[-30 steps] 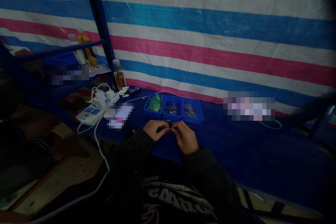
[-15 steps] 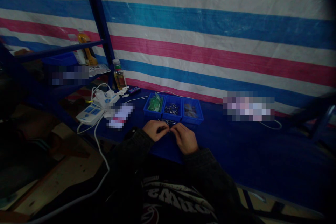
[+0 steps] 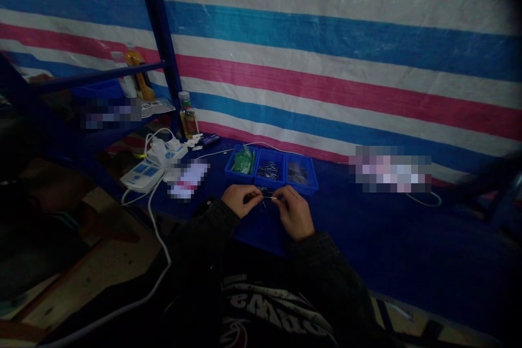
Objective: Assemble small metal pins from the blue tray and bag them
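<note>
My left hand (image 3: 243, 200) is closed in a pinch, thumb against forefinger; whatever it holds is too small to make out. Opposite it, my right hand (image 3: 296, 212) pinches one end of a thin metal pin (image 3: 268, 197), which points towards my left fingertips. A short gap separates the two hands. Just beyond the fingers, several loose metal pins lie on the blue table (image 3: 367, 239). Behind them three joined blue bins stand in a row: a left bin with green pieces (image 3: 243, 161), a middle bin with metal pins (image 3: 268, 169), and a right bin with small brownish pieces (image 3: 297, 173).
To the left are a white power strip (image 3: 142, 174) with cables, a blurred phone (image 3: 188, 179) and a bottle (image 3: 189, 119). A blue metal frame (image 3: 163, 38) rises behind them. Striped sheeting (image 3: 326, 65) closes off the back. A pixelated item (image 3: 391, 169) lies at the right.
My right hand has moved slightly right, away from the left, widening the gap between the fingertips. The thin pin now shows between them. The left hand has hardly moved.
</note>
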`<state>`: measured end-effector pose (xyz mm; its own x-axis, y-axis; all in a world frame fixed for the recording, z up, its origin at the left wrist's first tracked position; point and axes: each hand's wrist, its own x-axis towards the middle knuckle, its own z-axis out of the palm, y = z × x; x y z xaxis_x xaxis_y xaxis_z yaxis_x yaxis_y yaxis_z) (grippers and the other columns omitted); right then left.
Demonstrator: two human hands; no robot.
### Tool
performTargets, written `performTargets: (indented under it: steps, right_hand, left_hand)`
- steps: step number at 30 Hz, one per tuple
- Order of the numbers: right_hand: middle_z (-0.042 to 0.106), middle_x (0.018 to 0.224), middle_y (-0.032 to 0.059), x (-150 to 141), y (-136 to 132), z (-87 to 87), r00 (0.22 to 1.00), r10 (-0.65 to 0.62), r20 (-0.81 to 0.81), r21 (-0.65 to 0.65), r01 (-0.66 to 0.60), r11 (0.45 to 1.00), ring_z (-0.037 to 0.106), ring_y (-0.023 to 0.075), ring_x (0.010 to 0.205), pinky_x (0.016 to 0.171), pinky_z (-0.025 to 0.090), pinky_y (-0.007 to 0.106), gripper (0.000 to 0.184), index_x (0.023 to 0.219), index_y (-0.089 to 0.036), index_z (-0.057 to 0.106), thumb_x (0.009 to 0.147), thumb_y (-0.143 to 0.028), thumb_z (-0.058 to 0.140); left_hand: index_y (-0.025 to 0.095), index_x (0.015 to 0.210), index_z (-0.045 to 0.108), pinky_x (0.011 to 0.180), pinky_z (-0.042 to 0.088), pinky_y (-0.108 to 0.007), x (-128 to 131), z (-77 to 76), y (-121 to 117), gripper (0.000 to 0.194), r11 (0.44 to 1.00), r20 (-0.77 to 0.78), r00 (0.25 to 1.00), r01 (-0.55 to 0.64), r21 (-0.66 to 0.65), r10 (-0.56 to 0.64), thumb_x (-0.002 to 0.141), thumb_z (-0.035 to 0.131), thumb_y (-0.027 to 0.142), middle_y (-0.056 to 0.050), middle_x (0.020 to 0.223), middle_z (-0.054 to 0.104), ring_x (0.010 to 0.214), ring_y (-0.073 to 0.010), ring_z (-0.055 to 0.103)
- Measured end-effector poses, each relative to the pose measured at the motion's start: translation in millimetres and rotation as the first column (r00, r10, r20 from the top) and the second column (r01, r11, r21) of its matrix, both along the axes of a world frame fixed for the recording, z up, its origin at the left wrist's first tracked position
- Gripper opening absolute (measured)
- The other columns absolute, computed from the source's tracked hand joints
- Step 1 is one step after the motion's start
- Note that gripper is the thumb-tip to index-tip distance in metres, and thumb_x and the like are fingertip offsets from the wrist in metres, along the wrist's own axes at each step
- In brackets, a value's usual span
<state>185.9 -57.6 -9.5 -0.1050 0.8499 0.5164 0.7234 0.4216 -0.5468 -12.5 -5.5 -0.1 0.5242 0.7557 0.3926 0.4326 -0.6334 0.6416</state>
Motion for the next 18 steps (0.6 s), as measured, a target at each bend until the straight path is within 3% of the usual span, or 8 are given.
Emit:
performTargets:
  steps: [4, 7, 11, 14, 16, 18]
  right_hand:
    - [0.065, 0.089, 0.0047, 3.6, 14.2, 14.7, 0.999, -0.053, 0.007, 0.049, 0.052, 0.997, 0.061, 0.0188, 0.080, 0.073, 0.045, 0.029, 0.010, 0.087, -0.022, 0.060, 0.092, -0.022, 0.052]
    - [0.066, 0.088, 0.0062, 4.9, 32.2, 26.2, 0.981, -0.195, -0.001, 0.116, 0.194, 0.974, 0.061, 0.0202, 0.078, 0.074, 0.044, 0.031, 0.013, 0.091, -0.021, 0.062, 0.094, -0.028, 0.051]
    - [0.068, 0.090, 0.0067, 4.7, 44.0, 26.2, 0.960, -0.279, 0.026, 0.126, 0.274, 0.954, 0.060, 0.0200, 0.074, 0.070, 0.042, 0.031, 0.023, 0.108, -0.020, 0.063, 0.094, -0.034, 0.051]
    - [0.067, 0.086, 0.0047, -0.1, 33.1, 12.5, 0.966, -0.251, 0.068, 0.081, 0.245, 0.966, 0.059, 0.0178, 0.071, 0.066, 0.041, 0.029, 0.018, 0.098, -0.021, 0.064, 0.093, -0.035, 0.053]
    - [0.065, 0.079, 0.0024, -5.8, 21.1, 2.1, 0.977, -0.172, 0.128, 0.013, 0.172, 0.985, 0.058, 0.0163, 0.066, 0.061, 0.038, 0.027, 0.016, 0.085, -0.022, 0.062, 0.092, -0.035, 0.055]
    - [0.063, 0.077, 0.0000, -11.9, 10.7, -5.8, 0.978, -0.073, 0.196, -0.059, 0.086, 0.995, 0.057, 0.0156, 0.066, 0.059, 0.036, 0.026, 0.010, 0.085, -0.024, 0.061, 0.087, -0.034, 0.061]
  left_hand:
    - [0.017, 0.087, 0.072, 0.065, 0.046, -0.022, -1.4, 3.4, -0.1, 0.018, 0.994, 0.068, 0.992, -0.111, 0.008, 0.110, 0.089, 0.060, 0.031, -0.002, 0.077, 0.073, 0.068, -0.0129, 0.063]
    - [0.017, 0.087, 0.072, 0.063, 0.046, -0.022, -2.3, 4.8, 0.3, 0.017, 0.984, 0.112, 0.978, -0.178, 0.009, 0.176, 0.089, 0.061, 0.031, -0.002, 0.073, 0.072, 0.064, -0.0122, 0.061]
    - [0.017, 0.086, 0.072, 0.063, 0.046, -0.021, -1.9, 4.9, 0.2, 0.016, 0.983, 0.122, 0.976, -0.183, 0.016, 0.180, 0.088, 0.062, 0.030, -0.001, 0.073, 0.071, 0.062, -0.0111, 0.059]
    - [0.017, 0.086, 0.072, 0.063, 0.045, -0.021, -1.3, 4.6, 0.0, 0.017, 0.985, 0.111, 0.979, -0.174, 0.012, 0.172, 0.089, 0.061, 0.030, -0.001, 0.073, 0.071, 0.061, -0.0106, 0.059]
    - [0.017, 0.086, 0.071, 0.062, 0.045, -0.021, -1.1, 4.5, 0.2, 0.017, 0.987, 0.099, 0.983, -0.158, 0.003, 0.157, 0.089, 0.061, 0.030, -0.001, 0.073, 0.071, 0.061, -0.0105, 0.059]
    - [0.017, 0.086, 0.071, 0.062, 0.045, -0.020, -0.9, 4.0, 0.4, 0.017, 0.990, 0.095, 0.985, -0.144, -0.004, 0.143, 0.089, 0.061, 0.029, -0.001, 0.074, 0.072, 0.061, -0.0103, 0.059]
